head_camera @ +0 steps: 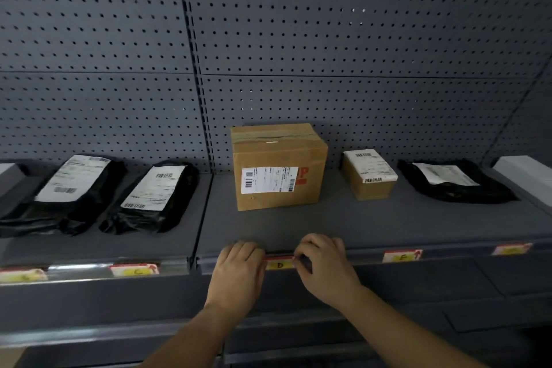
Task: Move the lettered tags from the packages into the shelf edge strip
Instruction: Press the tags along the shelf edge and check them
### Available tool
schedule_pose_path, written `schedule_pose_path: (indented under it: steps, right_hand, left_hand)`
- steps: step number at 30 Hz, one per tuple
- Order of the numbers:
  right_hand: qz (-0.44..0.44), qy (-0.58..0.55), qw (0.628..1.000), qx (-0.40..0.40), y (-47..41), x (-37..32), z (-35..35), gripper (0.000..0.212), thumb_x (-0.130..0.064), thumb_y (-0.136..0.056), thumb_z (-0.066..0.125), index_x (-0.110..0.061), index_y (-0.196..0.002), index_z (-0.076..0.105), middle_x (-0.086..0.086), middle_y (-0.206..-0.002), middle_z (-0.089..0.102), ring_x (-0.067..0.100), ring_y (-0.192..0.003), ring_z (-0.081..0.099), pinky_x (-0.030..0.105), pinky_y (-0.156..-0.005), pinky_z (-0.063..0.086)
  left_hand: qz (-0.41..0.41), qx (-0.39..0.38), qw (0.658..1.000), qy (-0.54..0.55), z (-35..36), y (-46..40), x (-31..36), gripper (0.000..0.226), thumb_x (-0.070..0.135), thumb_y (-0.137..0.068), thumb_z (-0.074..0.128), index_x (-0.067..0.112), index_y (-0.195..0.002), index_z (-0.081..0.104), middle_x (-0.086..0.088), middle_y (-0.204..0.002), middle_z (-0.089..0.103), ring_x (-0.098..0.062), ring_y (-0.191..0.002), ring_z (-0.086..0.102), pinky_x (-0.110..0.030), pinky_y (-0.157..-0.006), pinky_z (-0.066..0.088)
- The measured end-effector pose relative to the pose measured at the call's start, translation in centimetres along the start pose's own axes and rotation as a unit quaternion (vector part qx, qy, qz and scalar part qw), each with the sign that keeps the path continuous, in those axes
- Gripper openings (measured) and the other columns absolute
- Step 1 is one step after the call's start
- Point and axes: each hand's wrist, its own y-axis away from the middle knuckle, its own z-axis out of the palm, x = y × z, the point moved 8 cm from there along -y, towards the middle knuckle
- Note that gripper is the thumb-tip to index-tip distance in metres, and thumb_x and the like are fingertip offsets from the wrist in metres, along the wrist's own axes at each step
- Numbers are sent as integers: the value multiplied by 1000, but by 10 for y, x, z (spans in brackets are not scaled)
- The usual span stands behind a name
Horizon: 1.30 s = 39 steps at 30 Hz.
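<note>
A red-and-yellow tag lettered D [280,264] sits in the clear shelf edge strip [367,255], straight below the big cardboard box [277,167]. My left hand [239,270] pinches the tag's left end and my right hand [324,266] pinches its right end. Further tags are in the strip: a C tag [136,270], an F tag [402,256], one at the far left [22,275] and one at the far right [511,249], both with letters too blurred to read. No tag shows on any package.
The shelf holds two black poly bags [74,194] [155,197] on the left, a small cardboard box [369,175] and another black bag [454,181] on the right. Pale boxes peek in at both edges. A grey pegboard [328,39] backs the shelf. A lower shelf edge runs beneath my arms.
</note>
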Motion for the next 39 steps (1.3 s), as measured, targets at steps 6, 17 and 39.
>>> schedule_pose_path:
  steps: [6, 17, 39]
  right_hand:
    - [-32, 19, 999, -4, -4, 1, 3, 9, -31, -92, 59, -28, -96, 67, -14, -106, 52, 3, -100, 47, 25, -89, 30]
    - [-69, 26, 995, 71, 7, 3, 15, 7, -19, -90, 63, -21, -87, 69, -3, -112, 67, 12, -100, 57, 32, -86, 49]
    - [-118, 46, 987, 97, 8, 8, 20, 19, -21, -91, 50, -19, -90, 69, -3, -113, 68, 15, -97, 59, 30, -86, 45]
  left_hand:
    - [4, 8, 1000, 17, 2, -6, 1, 18, 16, -76, 75, 21, -91, 66, 4, -95, 63, -18, -88, 59, -33, -78, 47]
    - [57, 33, 997, 36, 10, 1, -5, 7, 20, -85, 66, 22, -92, 67, 6, -103, 66, -15, -92, 60, -27, -89, 40]
    - [45, 55, 997, 24, 11, 1, -3, 10, 24, -87, 59, 22, -92, 68, 6, -100, 68, -15, -97, 61, -30, -89, 40]
